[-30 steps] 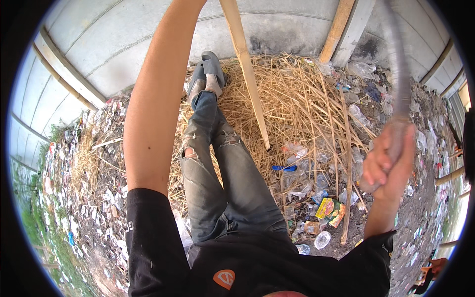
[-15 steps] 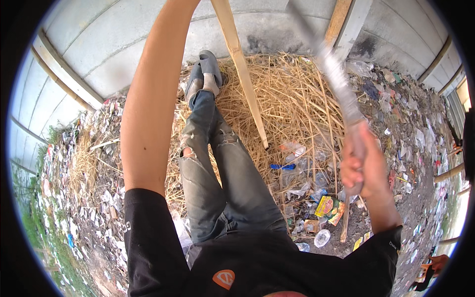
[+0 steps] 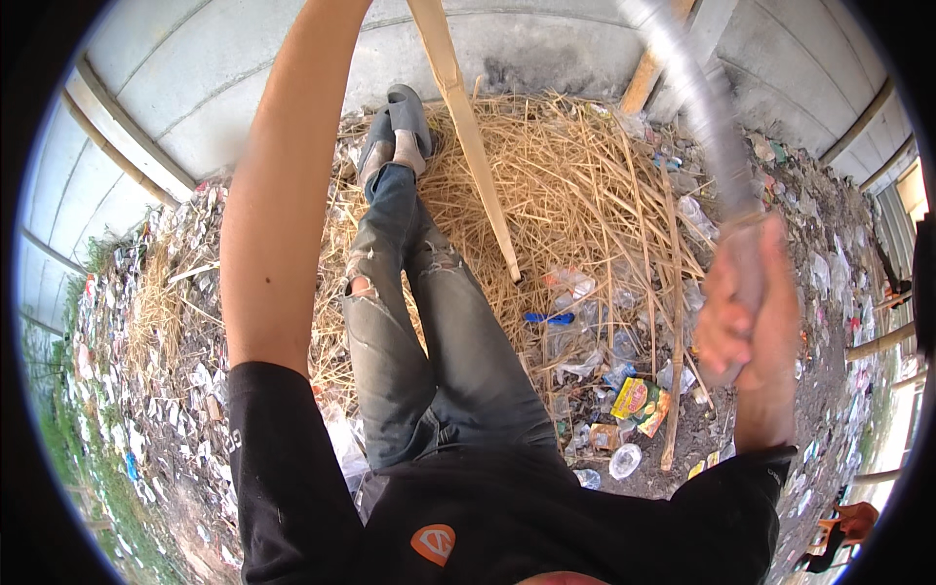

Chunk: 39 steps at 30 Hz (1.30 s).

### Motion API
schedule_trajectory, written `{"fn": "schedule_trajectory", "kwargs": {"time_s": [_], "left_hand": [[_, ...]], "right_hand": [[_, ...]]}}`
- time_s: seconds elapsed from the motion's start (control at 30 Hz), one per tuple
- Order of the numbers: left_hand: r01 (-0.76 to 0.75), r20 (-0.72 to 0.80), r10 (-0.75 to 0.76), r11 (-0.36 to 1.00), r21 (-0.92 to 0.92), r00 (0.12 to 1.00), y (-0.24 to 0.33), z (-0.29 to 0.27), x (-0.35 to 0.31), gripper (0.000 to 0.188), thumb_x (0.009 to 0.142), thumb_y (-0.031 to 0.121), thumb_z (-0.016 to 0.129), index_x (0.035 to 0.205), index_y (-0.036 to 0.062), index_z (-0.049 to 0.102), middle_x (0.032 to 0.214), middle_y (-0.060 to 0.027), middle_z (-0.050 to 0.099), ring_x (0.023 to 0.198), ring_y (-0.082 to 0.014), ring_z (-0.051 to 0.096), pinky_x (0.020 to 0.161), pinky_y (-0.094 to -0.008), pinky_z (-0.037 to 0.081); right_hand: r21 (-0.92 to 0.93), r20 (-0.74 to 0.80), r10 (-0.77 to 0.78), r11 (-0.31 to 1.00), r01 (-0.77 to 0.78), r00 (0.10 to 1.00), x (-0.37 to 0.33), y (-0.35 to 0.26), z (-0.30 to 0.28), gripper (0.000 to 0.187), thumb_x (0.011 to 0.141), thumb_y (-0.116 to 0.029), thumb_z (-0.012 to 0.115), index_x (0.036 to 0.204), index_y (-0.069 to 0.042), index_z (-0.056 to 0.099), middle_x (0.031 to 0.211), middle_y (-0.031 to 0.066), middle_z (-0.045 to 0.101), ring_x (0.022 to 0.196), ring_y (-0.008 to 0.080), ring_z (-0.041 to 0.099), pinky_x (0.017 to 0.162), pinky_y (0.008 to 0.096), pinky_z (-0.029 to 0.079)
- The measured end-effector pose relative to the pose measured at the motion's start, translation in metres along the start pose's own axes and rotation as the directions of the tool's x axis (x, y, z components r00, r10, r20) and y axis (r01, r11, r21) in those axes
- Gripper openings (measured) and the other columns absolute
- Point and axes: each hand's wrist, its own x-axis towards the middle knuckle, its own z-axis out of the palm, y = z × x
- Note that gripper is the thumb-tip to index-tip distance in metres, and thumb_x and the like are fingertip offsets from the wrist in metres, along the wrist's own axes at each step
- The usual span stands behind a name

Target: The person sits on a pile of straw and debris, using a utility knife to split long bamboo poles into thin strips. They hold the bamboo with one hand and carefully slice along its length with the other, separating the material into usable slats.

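Observation:
My right hand (image 3: 749,310) is wrapped round the grip of a machete, held up at the right side. The machete's long pale blade (image 3: 720,136) points up and away, smeared by motion. My left forearm (image 3: 283,205) reaches to the upper edge, and the hand itself lies beyond the picture. Close by that arm, a split bamboo strip (image 3: 466,127) slants down from the upper edge. The strip's dark lower tip is over the straw, near my knee; its upper end is cut off by the frame.
My crossed legs (image 3: 458,341) stretch forward, in torn jeans and grey slides. Dry bamboo shavings (image 3: 575,185) heap up beside them. A blue plastic piece (image 3: 548,318), a yellow-green packet (image 3: 641,405) and scattered litter cover the ground. A grey panel wall (image 3: 546,44) stands ahead.
My right hand has moved right with the machete, whose blade has swung to the right too. The bamboo strip and my left arm appear slightly further left, along with the whole view.

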Motion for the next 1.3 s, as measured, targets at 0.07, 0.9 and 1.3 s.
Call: {"fn": "schedule_trajectory", "kwargs": {"time_s": [0.07, 0.9, 1.3], "left_hand": [[0.01, 0.004, -0.01, 1.0, -0.029, 1.0, 0.002, 0.005, 0.005, 0.059, 0.105, 0.049, 0.048, 0.073, 0.002, 0.061, 0.058, -0.0049, 0.055, 0.055, -0.0153, 0.056, 0.055, -0.0323, 0.045], [0.002, 0.064, 0.005, 0.993, -0.121, 0.998, 0.015, 0.033, -0.004, 0.058, 0.105, 0.048, 0.048, 0.074, 0.0011, 0.062, 0.059, -0.0064, 0.058, 0.053, -0.0158, 0.056, 0.052, -0.0315, 0.045], [-0.06, 0.088, 0.068, 0.994, -0.089, 0.994, 0.008, 0.032, -0.007, 0.059, 0.106, 0.048, 0.046, 0.075, 0.0008, 0.063, 0.06, -0.0065, 0.059, 0.056, -0.0153, 0.056, 0.055, -0.0316, 0.046]], "right_hand": [[0.056, 0.093, -0.455, 0.89, 0.452, 0.885, -0.003, -0.036, 0.0, 0.061, 0.103, -0.065, 0.036, 0.083, -0.009, 0.049, 0.052, -0.0039, 0.039, 0.032, 0.0097, 0.035, 0.03, 0.0296, 0.034], [-0.215, -0.188, 0.428, 0.86, -0.462, 0.884, 0.023, 0.127, -0.035, 0.057, 0.102, -0.06, 0.045, 0.083, -0.007, 0.05, 0.055, -0.0019, 0.042, 0.039, 0.0094, 0.041, 0.041, 0.0315, 0.042], [0.21, 0.111, -0.8, 0.599, 0.773, 0.589, 0.014, 0.033, 0.018, 0.07, 0.097, -0.077, 0.031, 0.083, -0.01, 0.046, 0.056, -0.0022, 0.042, 0.042, 0.0139, 0.045, 0.041, 0.0326, 0.042]]}}
